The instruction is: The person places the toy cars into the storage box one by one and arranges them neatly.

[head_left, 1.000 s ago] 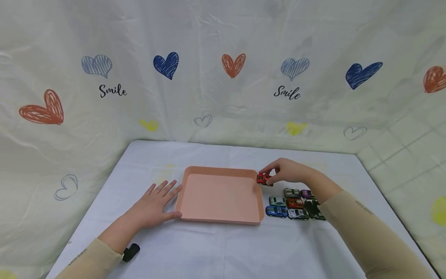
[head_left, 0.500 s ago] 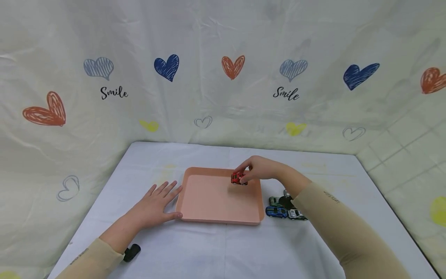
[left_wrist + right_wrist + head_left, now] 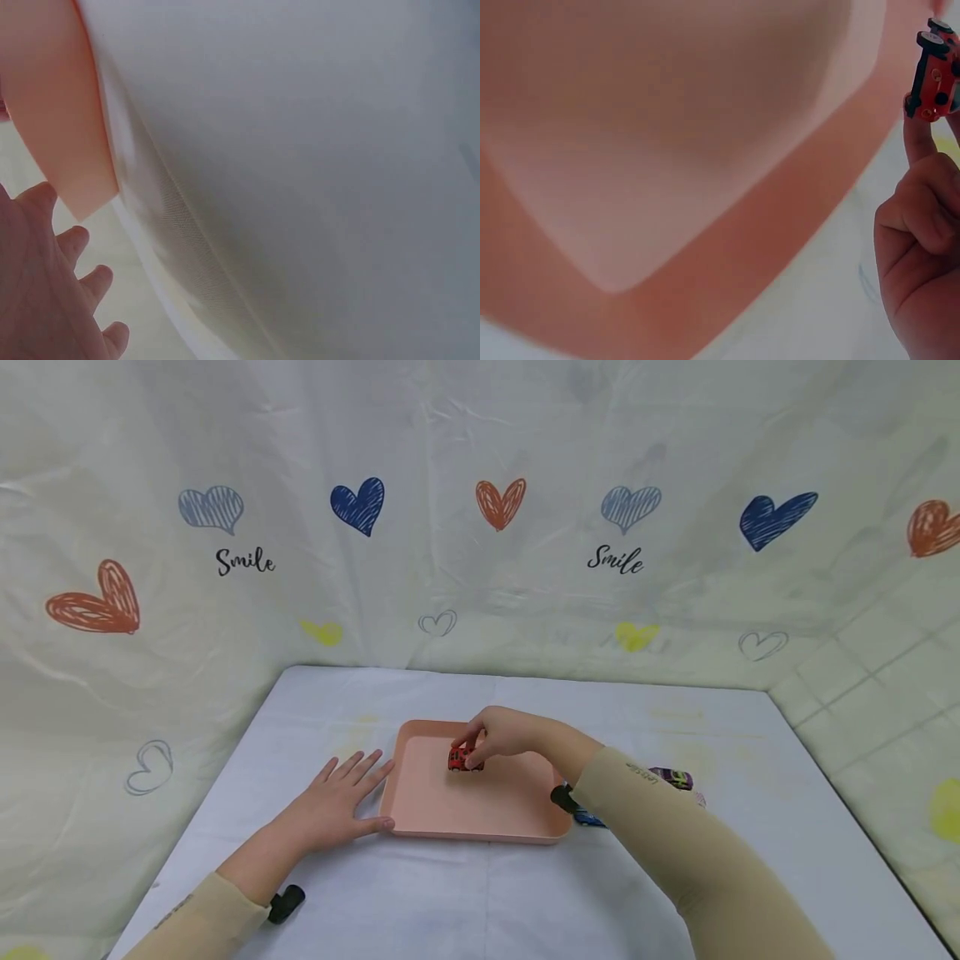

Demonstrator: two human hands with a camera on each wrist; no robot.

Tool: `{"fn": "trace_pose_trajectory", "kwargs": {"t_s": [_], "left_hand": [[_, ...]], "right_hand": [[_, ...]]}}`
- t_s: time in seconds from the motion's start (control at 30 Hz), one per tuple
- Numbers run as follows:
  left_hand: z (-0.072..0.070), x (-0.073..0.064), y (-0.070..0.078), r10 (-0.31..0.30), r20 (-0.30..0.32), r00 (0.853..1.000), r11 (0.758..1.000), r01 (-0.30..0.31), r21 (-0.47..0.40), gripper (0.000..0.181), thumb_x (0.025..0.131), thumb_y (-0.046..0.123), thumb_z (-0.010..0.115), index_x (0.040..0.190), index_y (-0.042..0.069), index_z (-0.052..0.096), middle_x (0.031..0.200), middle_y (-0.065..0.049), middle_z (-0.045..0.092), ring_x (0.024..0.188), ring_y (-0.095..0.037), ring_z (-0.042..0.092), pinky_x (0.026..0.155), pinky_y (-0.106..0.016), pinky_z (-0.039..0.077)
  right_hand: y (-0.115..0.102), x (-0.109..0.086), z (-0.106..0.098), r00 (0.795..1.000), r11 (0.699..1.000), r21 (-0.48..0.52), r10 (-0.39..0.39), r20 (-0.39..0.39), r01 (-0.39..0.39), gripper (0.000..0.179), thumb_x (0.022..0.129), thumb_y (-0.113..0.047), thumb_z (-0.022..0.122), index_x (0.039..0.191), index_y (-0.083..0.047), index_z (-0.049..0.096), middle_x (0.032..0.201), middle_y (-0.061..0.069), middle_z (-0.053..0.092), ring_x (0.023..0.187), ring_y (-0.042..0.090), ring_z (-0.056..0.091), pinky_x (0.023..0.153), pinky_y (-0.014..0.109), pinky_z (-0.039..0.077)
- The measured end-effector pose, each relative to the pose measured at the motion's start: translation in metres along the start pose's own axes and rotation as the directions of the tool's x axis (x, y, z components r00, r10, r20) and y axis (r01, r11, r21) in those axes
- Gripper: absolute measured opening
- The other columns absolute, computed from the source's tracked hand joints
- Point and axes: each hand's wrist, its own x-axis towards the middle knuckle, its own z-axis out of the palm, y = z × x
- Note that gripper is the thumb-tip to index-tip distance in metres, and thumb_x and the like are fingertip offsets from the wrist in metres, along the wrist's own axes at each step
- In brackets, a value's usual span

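Observation:
A red toy car [image 3: 465, 758] is pinched between thumb and fingers of my right hand [image 3: 508, 732], over the upper middle of the pink tray [image 3: 480, 810]. In the right wrist view the same toy car [image 3: 934, 79] shows its wheels and underside at the fingertips of the right hand [image 3: 922, 232]. My left hand [image 3: 330, 802] lies with fingers spread at the tray's left side, thumb right at the rim. The left wrist view shows the left hand [image 3: 45, 285] with straight fingers beside the tray wall [image 3: 64, 112].
Right of the tray, a purple toy car [image 3: 672, 777] and part of a blue toy car [image 3: 588, 817] show; the right sleeve [image 3: 660, 827] hides other cars. A white cloth covers the table [image 3: 420, 902]. Behind it hangs a wall sheet [image 3: 555, 602] printed with hearts.
My right hand has carried the red toy car leftward from beside the tray's right rim to over the tray. The right sleeve now covers most of the parked cars. The left hand stays put.

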Motion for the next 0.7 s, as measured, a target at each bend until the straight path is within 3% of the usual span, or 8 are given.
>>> {"fn": "trace_pose_trajectory", "kwargs": {"t_s": [0.27,0.7], "left_hand": [[-0.01,-0.001,0.006,0.004,0.025,1.0,1.0,-0.004,0.0,0.095,0.085,0.078,0.049,0.158,0.021,0.029,0.163,-0.008,0.025,0.148,-0.038,0.022,0.117,-0.063,0.014],[-0.016,-0.002,0.01,-0.018,0.041,0.999,1.0,0.019,-0.004,0.093,0.085,0.075,0.053,0.158,0.022,0.029,0.163,-0.007,0.025,0.148,-0.038,0.021,0.117,-0.063,0.013]], "right_hand": [[-0.009,0.019,0.024,0.998,0.994,-0.107,0.036,0.053,-0.03,0.036,0.086,-0.023,0.079,0.121,-0.022,0.072,0.094,-0.011,0.067,0.094,0.006,0.059,0.085,0.025,0.05],[-0.027,0.044,0.056,0.997,0.974,-0.226,0.044,0.059,-0.029,0.029,0.086,-0.029,0.08,0.114,-0.022,0.076,0.09,-0.015,0.066,0.086,0.002,0.058,0.079,0.02,0.05]]}}
